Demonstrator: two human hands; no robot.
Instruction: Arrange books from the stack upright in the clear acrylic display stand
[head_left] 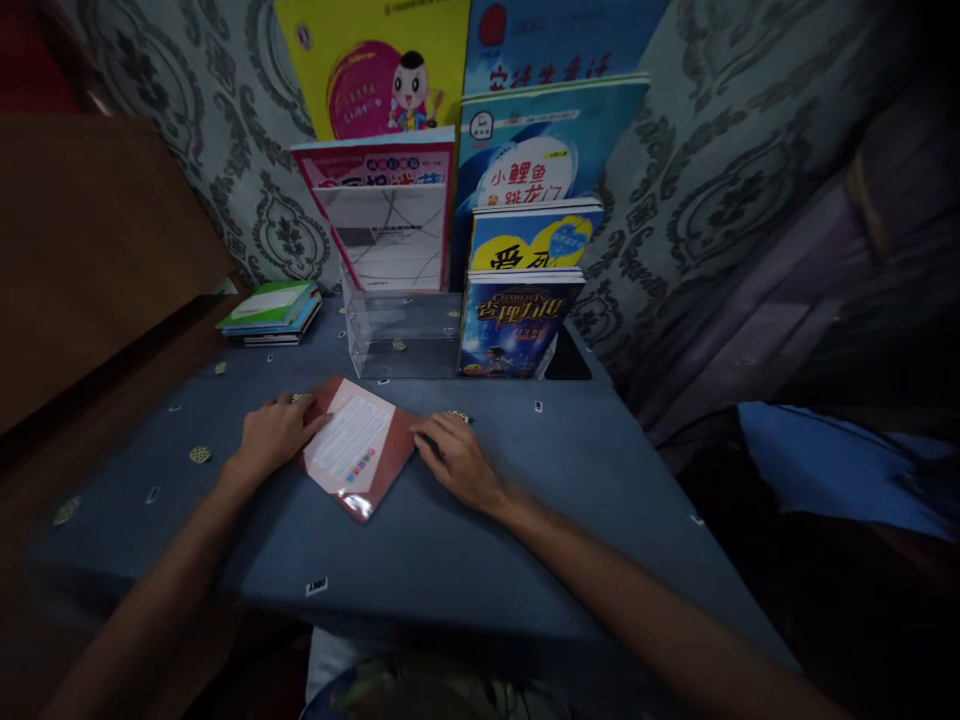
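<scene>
A thin reddish-brown book (395, 450) with a pale panel of small print lies at a slant on the cloth-covered table. Its glossy lower corner catches the light. At its left edge is my left hand (274, 432), thumb over the cover and fingers curled by the upper left side. My right hand (459, 458) pinches the right corner between thumb and fingers; the fingertips are partly hidden. Behind the book stands a clear acrylic rack (405, 358). In its right side, the front book is dark blue (510, 325), with several taller ones behind it.
A small stack of books (271, 308) lies at the table's back left. A white-and-grey booklet (390, 235) and a yellow book (367, 60) stand in the rack's left side. Beside the rack lies a dark flat object (568, 357). Blue fabric (847, 465) hangs at the right.
</scene>
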